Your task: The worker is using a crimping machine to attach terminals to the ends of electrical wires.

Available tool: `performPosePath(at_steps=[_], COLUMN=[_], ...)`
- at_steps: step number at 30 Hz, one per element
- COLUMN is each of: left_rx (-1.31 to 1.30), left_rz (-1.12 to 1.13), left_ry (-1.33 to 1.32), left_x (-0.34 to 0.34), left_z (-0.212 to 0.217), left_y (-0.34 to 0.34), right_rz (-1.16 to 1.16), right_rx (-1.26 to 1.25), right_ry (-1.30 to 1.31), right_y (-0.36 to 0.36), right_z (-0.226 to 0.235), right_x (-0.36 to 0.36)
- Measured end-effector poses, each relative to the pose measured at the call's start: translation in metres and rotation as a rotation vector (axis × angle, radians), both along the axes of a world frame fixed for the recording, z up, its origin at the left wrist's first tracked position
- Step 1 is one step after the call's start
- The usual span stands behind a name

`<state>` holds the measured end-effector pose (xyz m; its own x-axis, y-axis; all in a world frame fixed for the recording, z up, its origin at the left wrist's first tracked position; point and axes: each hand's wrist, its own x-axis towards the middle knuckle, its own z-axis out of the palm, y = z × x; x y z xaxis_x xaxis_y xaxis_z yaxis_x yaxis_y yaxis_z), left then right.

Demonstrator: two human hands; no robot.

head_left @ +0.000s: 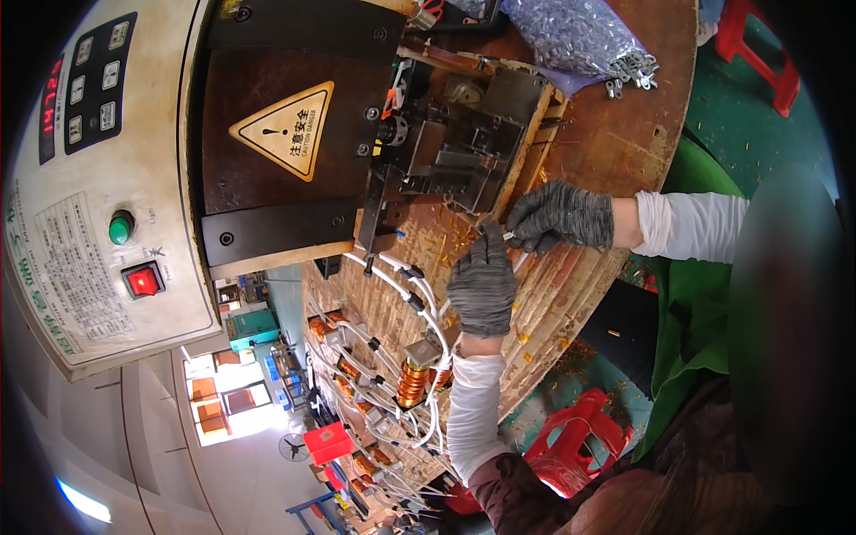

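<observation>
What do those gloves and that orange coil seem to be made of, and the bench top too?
The gloves, left hand and right hand, look like grey knitted fabric: matte, mottled weave. The coil seems wound copper wire: shiny orange ridges. The bench top looks like worn brown wood, scuffed, chipped at the edge.

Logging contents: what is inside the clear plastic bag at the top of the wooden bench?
The clear plastic bag holds many small silvery metal parts, some spilling at its opening. Deeper contents are hidden.
</observation>
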<state>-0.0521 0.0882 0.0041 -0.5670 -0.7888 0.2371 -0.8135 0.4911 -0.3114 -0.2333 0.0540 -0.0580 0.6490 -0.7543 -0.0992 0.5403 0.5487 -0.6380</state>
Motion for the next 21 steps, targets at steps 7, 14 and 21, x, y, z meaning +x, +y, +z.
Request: performPosePath(at_steps=[7, 14, 21], left_rx=[0.117, 0.260, -0.089], left_rz=[0.014, 0.212, 0.412], left_ry=[0.146, 0.564, 0.754], left_x=[0.009, 0.020, 0.125], left_z=[-0.004, 0.018, 0.067], left_y=[-0.004, 0.016, 0.062], right_rz=[-0.275, -0.398, -0.234], right_rx=[-0.466, -0.836, -0.636], right_ry=[0.434, 0.569, 0.508], right_y=[-0.001, -0.020, -0.027], right_z=[0.016, 0.013, 0.010], right_x=[0.004, 0.013, 0.001])
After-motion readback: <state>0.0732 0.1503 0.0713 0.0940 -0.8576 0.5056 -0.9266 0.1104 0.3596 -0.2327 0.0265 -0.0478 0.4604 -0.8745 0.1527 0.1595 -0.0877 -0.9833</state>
